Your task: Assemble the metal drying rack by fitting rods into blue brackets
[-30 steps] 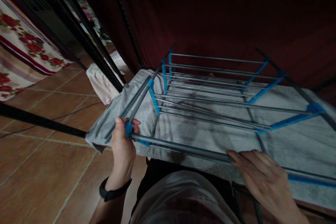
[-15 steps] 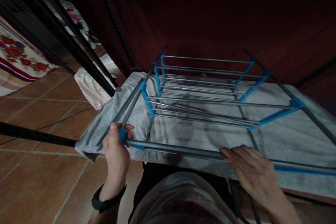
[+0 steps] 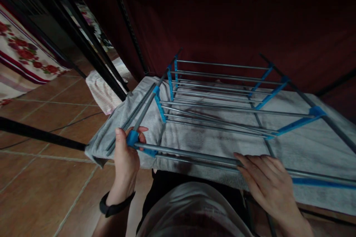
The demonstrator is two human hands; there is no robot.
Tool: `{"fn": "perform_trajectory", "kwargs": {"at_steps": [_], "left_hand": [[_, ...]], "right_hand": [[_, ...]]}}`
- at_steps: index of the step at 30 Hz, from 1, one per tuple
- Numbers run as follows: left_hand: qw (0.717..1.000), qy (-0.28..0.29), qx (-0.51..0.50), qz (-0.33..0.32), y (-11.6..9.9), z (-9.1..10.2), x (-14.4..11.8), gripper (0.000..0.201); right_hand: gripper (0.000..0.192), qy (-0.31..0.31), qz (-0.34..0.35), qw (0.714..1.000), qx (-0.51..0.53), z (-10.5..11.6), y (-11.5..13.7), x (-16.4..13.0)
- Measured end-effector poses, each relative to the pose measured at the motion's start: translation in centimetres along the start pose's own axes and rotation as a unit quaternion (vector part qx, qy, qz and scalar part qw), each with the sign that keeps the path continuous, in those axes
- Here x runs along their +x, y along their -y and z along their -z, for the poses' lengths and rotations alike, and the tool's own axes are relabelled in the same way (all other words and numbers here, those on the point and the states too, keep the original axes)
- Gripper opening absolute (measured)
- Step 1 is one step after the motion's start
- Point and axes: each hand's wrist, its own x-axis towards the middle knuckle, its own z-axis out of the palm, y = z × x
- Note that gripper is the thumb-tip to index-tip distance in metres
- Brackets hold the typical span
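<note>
A rack of grey metal tubes with blue plastic joints (image 3: 219,108) lies across a grey cloth-covered surface in front of me. My left hand (image 3: 128,152) grips its near left corner, thumb on top and fingers curled beneath the blue connector (image 3: 132,139). Farther right, my right hand (image 3: 265,176) wraps over the long front tube (image 3: 189,152). Several thinner rods span the rack between blue brackets, and a few cross at a slant. Beside the left side bar rest loose-looking grey tubes (image 3: 130,118).
The grey cloth (image 3: 194,140) covers a low surface, with a dark red curtain (image 3: 222,26) behind. Black metal posts (image 3: 83,40) stand at left. A striped cloth (image 3: 104,90) hangs there, and a floral fabric (image 3: 27,52) lies beyond over the tiled floor (image 3: 41,189).
The view has shifted slightly, so the rack appears a little farther right. The blue corner connector looks raised a bit in my left hand. Both hands keep their hold.
</note>
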Motion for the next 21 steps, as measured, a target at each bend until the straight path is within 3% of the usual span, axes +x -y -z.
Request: {"fn": "perform_trajectory", "kwargs": {"at_steps": [3, 8, 12, 14, 18, 21], "left_hand": [[1.0, 0.008, -0.004, 0.003, -0.1, 0.1, 0.0, 0.071], [1.0, 0.012, -0.012, 0.003, 0.1, 0.4, 0.0, 0.065], [1.0, 0.013, -0.011, 0.001, 0.1, 0.9, 0.5, 0.06], [1.0, 0.012, -0.014, -0.012, 0.1, 1.2, 1.0, 0.058], [0.999, -0.048, -0.016, 0.0, -0.3, 2.0, 2.4, 0.038], [0.996, -0.076, 0.05, 0.012, -1.3, 2.4, 3.4, 0.026]], "right_hand": [[0.036, -0.033, 0.002, 0.999, 0.008, -0.1, -0.1, -0.5], [0.052, -0.172, 0.007, 0.984, 0.052, -0.4, 0.6, -2.4], [0.044, -0.19, 0.0, 0.978, 0.092, -0.9, 1.7, -4.3], [0.039, -0.154, -0.001, 0.981, 0.115, -1.7, 1.9, -5.1], [0.037, 0.007, -0.017, 0.997, 0.07, -4.7, 1.0, -5.9], [0.032, -0.015, -0.115, 0.991, 0.068, -7.4, -1.2, -5.9]]}}
